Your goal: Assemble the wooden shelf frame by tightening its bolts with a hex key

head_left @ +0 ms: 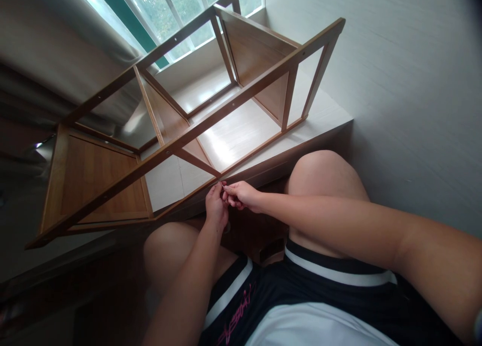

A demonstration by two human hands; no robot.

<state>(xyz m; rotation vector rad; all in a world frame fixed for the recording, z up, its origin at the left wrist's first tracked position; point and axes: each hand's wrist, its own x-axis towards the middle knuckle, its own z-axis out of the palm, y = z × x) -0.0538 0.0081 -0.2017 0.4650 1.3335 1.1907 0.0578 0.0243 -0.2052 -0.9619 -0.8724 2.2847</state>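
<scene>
A brown wooden shelf frame (203,122) with several panels lies on its side in front of me. Just at its near lower rail, my two hands meet. My left hand (216,205) is closed, with thumb and fingertips pinched together close to the rail. From the right, my right hand (241,194) reaches in with its fingers curled and pinched against the left fingertips. A tiny pale glint (223,186) shows between them, too small to name. Whether the fingertips touch the rail I cannot tell.
The frame rests on a pale ledge (233,140) below a window (176,9). Grey curtains (75,39) hang at the left, and a light wall (406,95) stands at the right. My bent knees (327,175) flank my hands, near the ledge's front.
</scene>
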